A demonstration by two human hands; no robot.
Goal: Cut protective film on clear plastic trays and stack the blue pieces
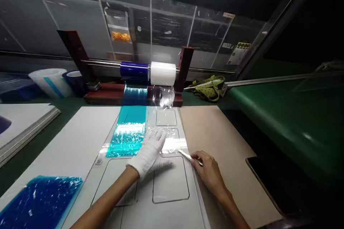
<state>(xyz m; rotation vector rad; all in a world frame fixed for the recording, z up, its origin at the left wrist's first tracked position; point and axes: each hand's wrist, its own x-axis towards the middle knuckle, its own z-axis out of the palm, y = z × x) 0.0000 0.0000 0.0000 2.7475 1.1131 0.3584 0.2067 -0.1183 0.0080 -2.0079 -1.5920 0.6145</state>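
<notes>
My left hand [150,152], in a white glove, lies with its fingers stretched out on a strip of clear film [172,144]. Beside that hand runs a strip of teal film [127,134], drawn down from a blue roll [134,71]. The clear strip hangs from a white roll [163,73]. Between the fingers of my bare right hand [209,171] is a slim white pointed tool [185,155], its tip at the clear film's lower right corner; its exact kind is unclear. Under both films lies a white sheet [172,182] with drawn rounded rectangles.
Both rolls sit on a metal rod in a dark red wooden stand [107,93]. Stacked blue film pieces [40,200] lie at lower left. A brown board [212,132] and a phone [271,182] are on the right. Spare rolls [51,82] stand at back left.
</notes>
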